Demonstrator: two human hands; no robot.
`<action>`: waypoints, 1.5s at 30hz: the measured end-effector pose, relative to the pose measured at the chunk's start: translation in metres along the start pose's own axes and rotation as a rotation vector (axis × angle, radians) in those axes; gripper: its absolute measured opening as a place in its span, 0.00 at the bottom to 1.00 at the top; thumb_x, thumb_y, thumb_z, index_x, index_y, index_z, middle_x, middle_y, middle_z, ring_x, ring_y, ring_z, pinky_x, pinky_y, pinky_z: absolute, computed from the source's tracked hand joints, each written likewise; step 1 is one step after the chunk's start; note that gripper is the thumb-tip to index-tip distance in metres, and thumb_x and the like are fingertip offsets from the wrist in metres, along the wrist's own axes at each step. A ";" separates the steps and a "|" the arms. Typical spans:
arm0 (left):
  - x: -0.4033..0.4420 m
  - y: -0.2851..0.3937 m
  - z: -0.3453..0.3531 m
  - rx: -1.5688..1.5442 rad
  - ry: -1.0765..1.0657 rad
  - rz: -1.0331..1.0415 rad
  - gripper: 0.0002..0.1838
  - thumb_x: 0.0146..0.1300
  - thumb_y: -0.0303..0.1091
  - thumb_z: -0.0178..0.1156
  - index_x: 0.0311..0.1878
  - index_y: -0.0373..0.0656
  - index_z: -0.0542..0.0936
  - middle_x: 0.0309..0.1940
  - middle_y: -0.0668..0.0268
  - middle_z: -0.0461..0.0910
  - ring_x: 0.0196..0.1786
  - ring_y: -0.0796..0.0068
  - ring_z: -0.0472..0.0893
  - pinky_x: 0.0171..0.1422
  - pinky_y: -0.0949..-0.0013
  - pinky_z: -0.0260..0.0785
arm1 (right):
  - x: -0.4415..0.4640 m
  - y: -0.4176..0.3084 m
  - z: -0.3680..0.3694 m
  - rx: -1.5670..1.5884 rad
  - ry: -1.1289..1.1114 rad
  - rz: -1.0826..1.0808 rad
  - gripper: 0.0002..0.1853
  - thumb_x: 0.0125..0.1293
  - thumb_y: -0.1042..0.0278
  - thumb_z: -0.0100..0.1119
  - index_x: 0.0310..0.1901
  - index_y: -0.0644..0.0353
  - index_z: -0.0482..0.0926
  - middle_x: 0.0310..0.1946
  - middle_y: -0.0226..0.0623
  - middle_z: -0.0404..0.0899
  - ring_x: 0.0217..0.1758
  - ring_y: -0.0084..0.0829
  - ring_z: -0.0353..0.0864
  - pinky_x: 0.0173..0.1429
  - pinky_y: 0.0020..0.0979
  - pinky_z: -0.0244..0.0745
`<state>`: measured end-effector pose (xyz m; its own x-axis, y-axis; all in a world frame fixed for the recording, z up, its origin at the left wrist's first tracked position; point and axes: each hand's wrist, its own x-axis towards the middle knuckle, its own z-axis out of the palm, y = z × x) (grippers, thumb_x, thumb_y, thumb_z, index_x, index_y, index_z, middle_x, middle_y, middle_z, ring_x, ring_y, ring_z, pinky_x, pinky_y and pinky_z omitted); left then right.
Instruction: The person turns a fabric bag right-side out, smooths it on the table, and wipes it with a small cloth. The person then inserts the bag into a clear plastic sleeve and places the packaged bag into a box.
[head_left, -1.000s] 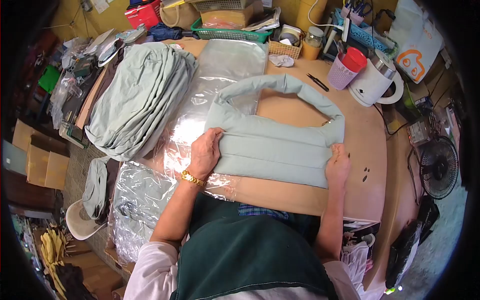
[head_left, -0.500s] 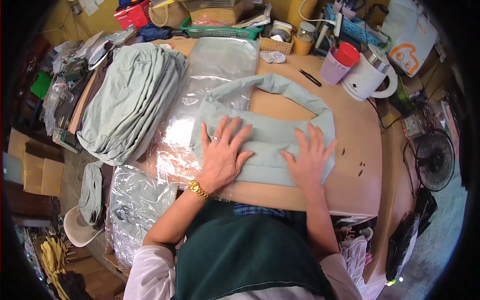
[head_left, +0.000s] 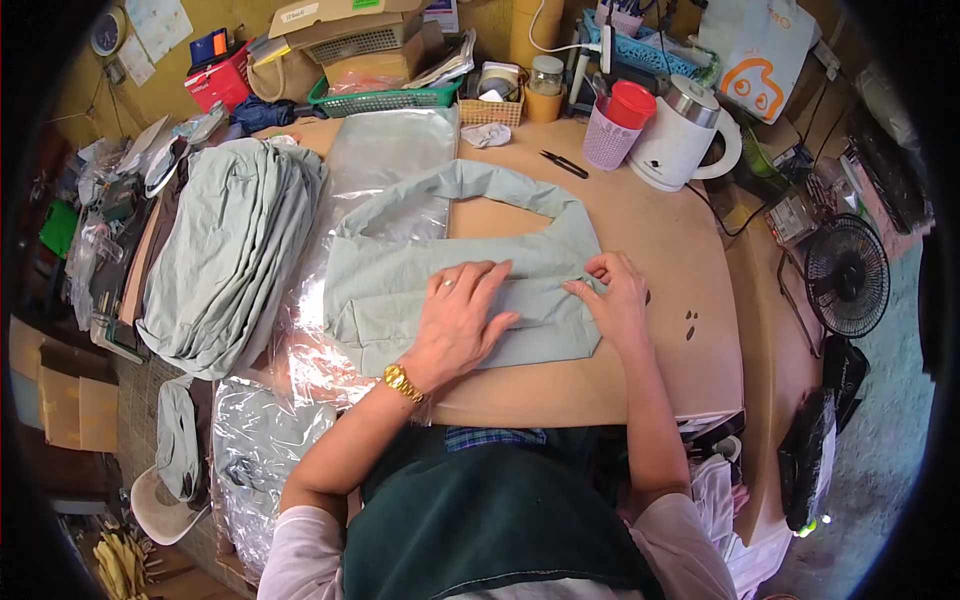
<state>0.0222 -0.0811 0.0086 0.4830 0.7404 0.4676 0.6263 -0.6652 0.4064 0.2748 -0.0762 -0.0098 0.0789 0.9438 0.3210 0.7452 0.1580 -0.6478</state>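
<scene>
Where visible, cloth bag (head_left: 545,305) beneath both hands (head_left: 455,325) (head_left: 622,305).

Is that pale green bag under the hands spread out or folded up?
Spread out: the bag lies broad on the table, its strap looped open so the table shows through.

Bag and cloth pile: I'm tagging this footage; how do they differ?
The bag lies fairly flat, strap looped open; the cloth pile rises in many layers. The left hand and right hand touch the bag; neither touches the cloth pile. Bag and cloth pile are both pale grey-green.
</scene>
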 end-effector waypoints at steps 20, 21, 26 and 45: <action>0.018 0.001 -0.050 0.001 -0.611 -0.008 0.26 0.47 0.45 0.74 0.46 0.43 0.77 0.32 0.57 0.83 0.42 0.53 0.83 0.50 0.54 0.72 | -0.030 -0.008 -0.053 0.410 -0.148 -0.058 0.11 0.54 0.75 0.68 0.35 0.59 0.74 0.28 0.32 0.77 0.33 0.30 0.74 0.47 0.33 0.68; 0.012 -0.001 -0.062 0.087 -0.635 -0.029 0.24 0.47 0.41 0.74 0.46 0.43 0.78 0.34 0.58 0.83 0.43 0.54 0.83 0.51 0.55 0.72 | -0.029 -0.017 -0.059 0.182 -0.250 -0.245 0.12 0.50 0.76 0.69 0.33 0.57 0.74 0.28 0.31 0.76 0.34 0.32 0.74 0.50 0.35 0.66; -0.026 -0.024 -0.088 0.218 -0.650 -0.087 0.14 0.44 0.28 0.67 0.36 0.43 0.77 0.32 0.63 0.81 0.41 0.58 0.82 0.46 0.58 0.71 | -0.023 -0.012 -0.080 -0.121 -0.489 -0.360 0.15 0.42 0.81 0.64 0.27 0.56 0.68 0.25 0.31 0.71 0.36 0.35 0.73 0.54 0.35 0.62; -0.029 0.027 -0.079 0.290 -0.163 -0.261 0.43 0.60 0.50 0.64 0.75 0.46 0.58 0.75 0.52 0.53 0.77 0.45 0.50 0.76 0.38 0.42 | -0.039 -0.056 -0.048 -0.310 -0.179 -0.220 0.33 0.54 0.52 0.69 0.60 0.55 0.72 0.62 0.41 0.71 0.70 0.44 0.64 0.72 0.55 0.53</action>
<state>-0.0233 -0.1286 0.0684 0.3615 0.9013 0.2385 0.8754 -0.4162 0.2460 0.2620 -0.1360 0.0467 -0.2004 0.9371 0.2858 0.8977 0.2925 -0.3297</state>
